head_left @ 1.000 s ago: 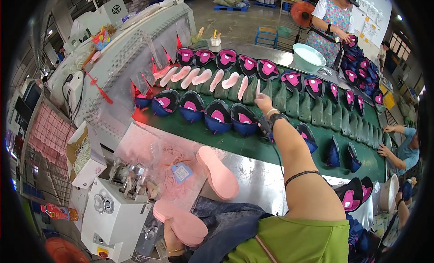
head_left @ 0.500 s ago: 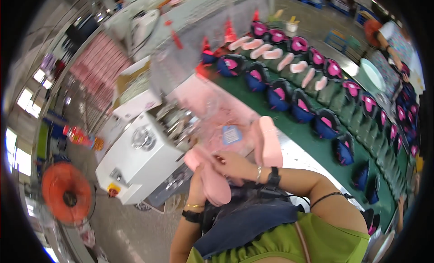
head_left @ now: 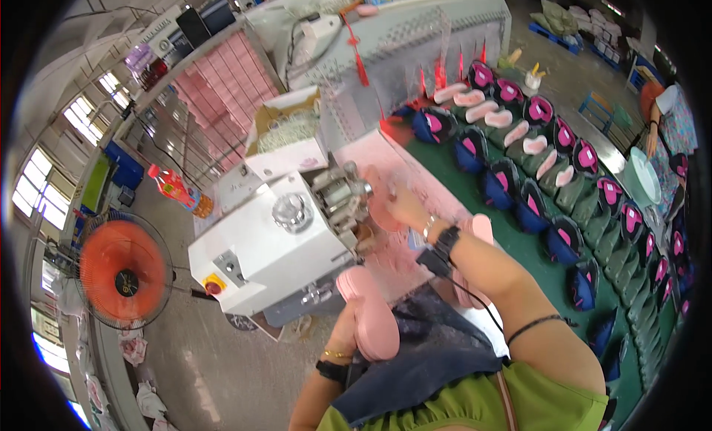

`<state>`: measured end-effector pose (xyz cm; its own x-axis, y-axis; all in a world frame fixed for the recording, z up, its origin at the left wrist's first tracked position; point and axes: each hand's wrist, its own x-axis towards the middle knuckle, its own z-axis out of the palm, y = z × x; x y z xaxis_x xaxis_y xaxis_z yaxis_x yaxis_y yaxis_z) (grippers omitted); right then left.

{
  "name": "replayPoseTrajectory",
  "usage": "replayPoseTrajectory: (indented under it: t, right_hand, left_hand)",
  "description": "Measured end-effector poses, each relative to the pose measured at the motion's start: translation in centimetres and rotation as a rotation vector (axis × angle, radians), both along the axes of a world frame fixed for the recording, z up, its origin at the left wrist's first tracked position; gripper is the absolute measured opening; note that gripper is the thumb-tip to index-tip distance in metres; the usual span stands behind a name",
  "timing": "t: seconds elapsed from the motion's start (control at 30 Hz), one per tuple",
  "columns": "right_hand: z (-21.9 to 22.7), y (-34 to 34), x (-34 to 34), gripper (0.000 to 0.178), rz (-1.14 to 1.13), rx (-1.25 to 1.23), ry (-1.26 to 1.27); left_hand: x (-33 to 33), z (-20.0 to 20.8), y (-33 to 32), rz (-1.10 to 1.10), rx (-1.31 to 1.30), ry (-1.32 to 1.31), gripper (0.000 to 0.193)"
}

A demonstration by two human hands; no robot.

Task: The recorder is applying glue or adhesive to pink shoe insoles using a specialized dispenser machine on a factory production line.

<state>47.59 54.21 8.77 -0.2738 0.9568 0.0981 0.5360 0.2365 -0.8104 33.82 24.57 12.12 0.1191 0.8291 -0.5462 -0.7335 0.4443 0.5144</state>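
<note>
My left hand [head_left: 344,329] is closed round a thick stack of pink insoles [head_left: 377,323], low and close to my apron. Reaching forward, my right hand [head_left: 406,206] holds a single pink insole [head_left: 379,197] by its right side, upright against the metal roller head [head_left: 343,197] of a white machine [head_left: 259,242]. Its fingertips are partly blurred. Another stack of pink insoles [head_left: 482,227] stands on the table behind my right forearm, which hides part of it. A small blue item [head_left: 416,240] lies under my right wrist.
To the right, a green conveyor [head_left: 475,197] carries blue shoe uppers [head_left: 498,183] and pink insoles in rows. A red-labelled bottle [head_left: 178,190], an open carton [head_left: 285,160] and an orange fan [head_left: 124,272] are at the left. A co-worker [head_left: 671,127] stands at far right.
My right hand has left the stack and moved forward to the machine head with one insole. The left hand keeps the stack, now a little to the right. The whole view has shifted.
</note>
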Motion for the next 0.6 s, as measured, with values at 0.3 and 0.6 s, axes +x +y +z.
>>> replayPoseTrajectory:
  t: [0.3,0.6]
  right_hand:
    - [3.8,-1.2,6.6,0.034,-0.022,0.347,-0.153]
    - [0.0,0.4,-1.7,0.052,-0.143,-0.115,0.024]
  left_hand:
    - [0.2,-0.1,0.4,-0.056,-0.022,-0.027,0.052]
    - [-0.6,0.8,-1.5,0.082,-0.093,0.238,0.046]
